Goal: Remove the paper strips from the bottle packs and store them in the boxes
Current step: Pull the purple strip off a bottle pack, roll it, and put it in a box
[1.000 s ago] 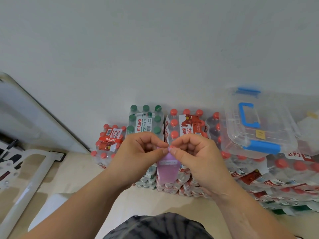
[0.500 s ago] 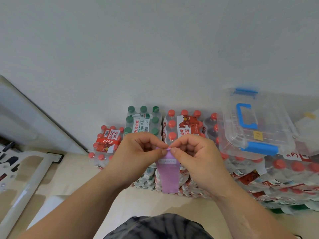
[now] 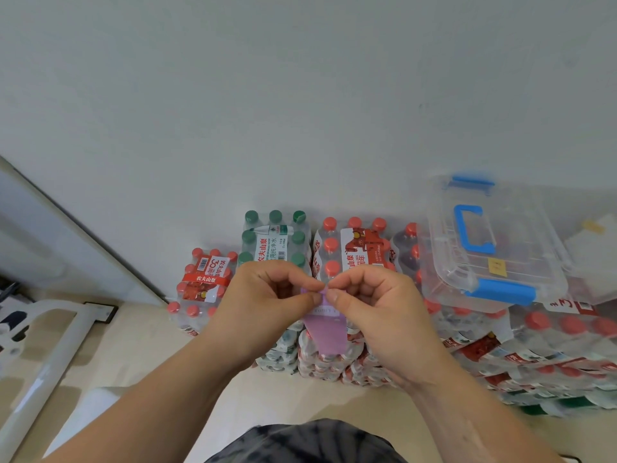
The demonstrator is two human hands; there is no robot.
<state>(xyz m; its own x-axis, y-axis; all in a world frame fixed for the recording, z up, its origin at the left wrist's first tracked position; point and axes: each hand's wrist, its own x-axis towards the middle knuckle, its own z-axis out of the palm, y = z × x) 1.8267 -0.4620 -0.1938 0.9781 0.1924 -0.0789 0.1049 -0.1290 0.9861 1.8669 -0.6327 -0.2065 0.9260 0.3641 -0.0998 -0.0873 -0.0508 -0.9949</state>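
A purple paper strip (image 3: 328, 332) hangs in front of the stacked bottle packs. My left hand (image 3: 267, 305) and my right hand (image 3: 374, 309) both pinch its top edge between thumb and forefinger, fingertips almost touching. Behind my hands stand a green-capped pack (image 3: 273, 238) and a red-capped pack (image 3: 354, 248). A clear plastic box (image 3: 490, 248) with blue handle and latches, lid shut, sits on the packs at the right, apart from my right hand.
A smaller red-capped pack (image 3: 205, 279) stands on the floor at the left. More red-capped packs (image 3: 551, 339) pile up at the right under the box. A white frame (image 3: 43, 359) lies at the far left. The wall rises directly behind the packs.
Both hands stay on the strip's top edge. The strip hangs a little lower and straighter than a second ago, and my fingertips have shifted slightly on it.
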